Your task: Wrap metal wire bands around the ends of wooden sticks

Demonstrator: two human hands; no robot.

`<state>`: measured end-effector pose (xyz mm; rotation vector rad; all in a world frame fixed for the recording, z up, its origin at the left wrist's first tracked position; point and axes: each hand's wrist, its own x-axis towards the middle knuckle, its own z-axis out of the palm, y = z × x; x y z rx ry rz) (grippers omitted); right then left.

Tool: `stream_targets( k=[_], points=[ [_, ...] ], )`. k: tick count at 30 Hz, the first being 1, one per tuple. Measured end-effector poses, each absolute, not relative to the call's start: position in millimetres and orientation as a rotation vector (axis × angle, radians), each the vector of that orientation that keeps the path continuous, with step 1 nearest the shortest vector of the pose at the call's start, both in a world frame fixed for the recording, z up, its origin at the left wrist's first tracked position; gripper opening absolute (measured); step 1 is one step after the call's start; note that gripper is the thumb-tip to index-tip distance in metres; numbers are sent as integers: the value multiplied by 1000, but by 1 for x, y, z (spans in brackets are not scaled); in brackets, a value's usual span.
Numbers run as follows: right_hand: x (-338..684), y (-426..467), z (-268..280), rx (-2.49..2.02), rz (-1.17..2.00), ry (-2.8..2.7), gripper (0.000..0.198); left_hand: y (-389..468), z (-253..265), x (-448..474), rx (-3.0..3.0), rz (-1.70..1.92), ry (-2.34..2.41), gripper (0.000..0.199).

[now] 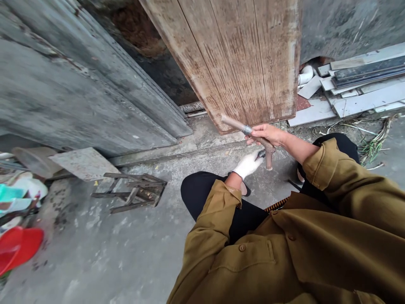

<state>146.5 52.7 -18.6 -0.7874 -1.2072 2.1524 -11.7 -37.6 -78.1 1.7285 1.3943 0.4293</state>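
My bare right hand [267, 134] is closed around a crooked wooden stick [268, 145], held in front of my knees. A coil of grey wire [247, 129] wraps the stick just beyond my fingertips. From there a paler, straight end points up and to the left. The other end bends down toward me and finishes in a light cut face. Beside that bend, my left hand [248, 164] wears a white glove and is closed. A small dark thing [261, 154] shows at its fingertips; its kind is unclear.
A wooden board [240, 63] leans on the wall ahead. Stacked panels and tile strips [363, 88] lie at right, near a white pipe [305, 75]. At left are a small wooden stool [136, 192], a red plastic item [22, 247] and a translucent tub [36, 160].
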Motion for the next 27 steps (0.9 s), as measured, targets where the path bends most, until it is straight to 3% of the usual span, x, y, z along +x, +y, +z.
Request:
stream_targets(
  k=[3,8,16,20,27],
  points=[
    [166,67,-8,-732,1932,-1032,46,-37,-74,-19,1325,608,1280,42],
    [202,93,-9,-851,1564,-846,37,-34,-62,-26,771,949,1008,49],
    [224,100,1,-992,1390,-1019,39,-35,-65,-44,713,897,714,63],
    [246,104,26,-951,1510,-1075,31,-31,-57,-70,964,699,716,72],
    [262,82,37,-718,2006,-1526,49,-26,-45,-96,1420,-29,1029,41]
  ],
)
